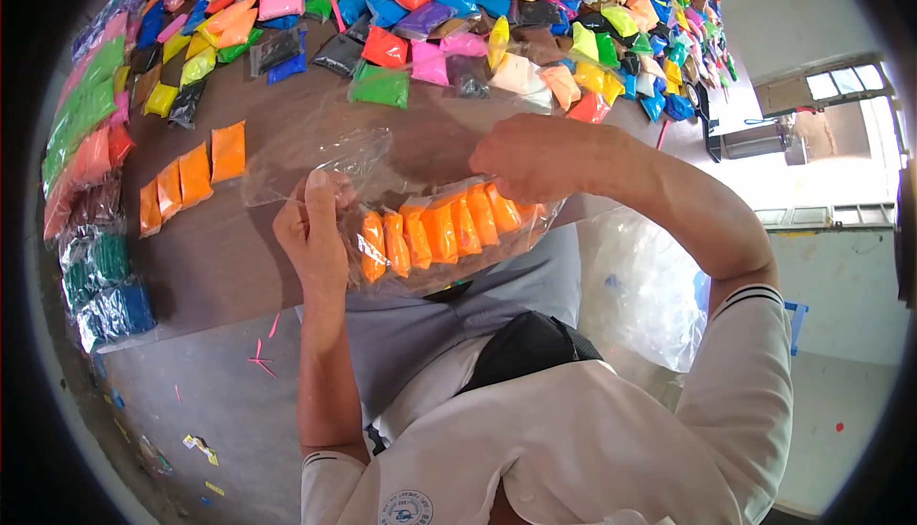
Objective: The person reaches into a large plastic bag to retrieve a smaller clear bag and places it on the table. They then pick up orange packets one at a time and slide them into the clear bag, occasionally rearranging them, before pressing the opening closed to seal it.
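A clear plastic bag with a row of several orange packets inside lies across the table's front edge. My left hand pinches the bag's left end, where loose clear film stands up. My right hand is closed over the upper right part of the bag, above the packets; its fingertips are partly hidden. To the left of my left hand, several more orange packets lie side by side on the brown table.
A large pile of mixed coloured packets covers the back of the table. Stacked bags in green, blue and red line the left edge. A big clear plastic bag stands below the table edge at right.
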{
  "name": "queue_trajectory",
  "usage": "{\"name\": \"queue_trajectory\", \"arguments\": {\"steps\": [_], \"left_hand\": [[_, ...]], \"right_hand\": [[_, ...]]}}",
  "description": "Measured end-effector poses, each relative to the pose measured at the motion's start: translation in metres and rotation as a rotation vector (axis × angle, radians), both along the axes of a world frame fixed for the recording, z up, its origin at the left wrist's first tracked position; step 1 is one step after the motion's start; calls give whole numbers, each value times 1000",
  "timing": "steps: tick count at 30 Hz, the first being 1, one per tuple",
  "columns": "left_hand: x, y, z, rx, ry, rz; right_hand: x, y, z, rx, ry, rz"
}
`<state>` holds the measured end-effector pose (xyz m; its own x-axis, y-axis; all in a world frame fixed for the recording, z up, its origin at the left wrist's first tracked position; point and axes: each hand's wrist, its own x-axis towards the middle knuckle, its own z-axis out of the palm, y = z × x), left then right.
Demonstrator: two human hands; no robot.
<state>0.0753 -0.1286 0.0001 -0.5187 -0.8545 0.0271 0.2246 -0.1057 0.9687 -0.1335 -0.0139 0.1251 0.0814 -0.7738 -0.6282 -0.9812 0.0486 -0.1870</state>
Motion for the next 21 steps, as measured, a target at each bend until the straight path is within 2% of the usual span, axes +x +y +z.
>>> {"name": "queue_trajectory", "arguments": {"steps": [10, 13, 16, 19, 21], "left_hand": [[1, -1, 0, -42, -39, 17], [0, 0, 1, -46, -36, 20], [-1, 0, 0, -72, -57, 31], [0, 1, 0, -74, -53, 32], [1, 1, 0, -52, -36, 26]], "right_hand": [[8, 9, -1, -86, 102, 100], [12, 1, 5, 133, 86, 63], [12, 7, -10, -9, 209, 145], [13, 7, -12, -76, 190, 144], [12, 1, -10, 51, 224, 171]]}}
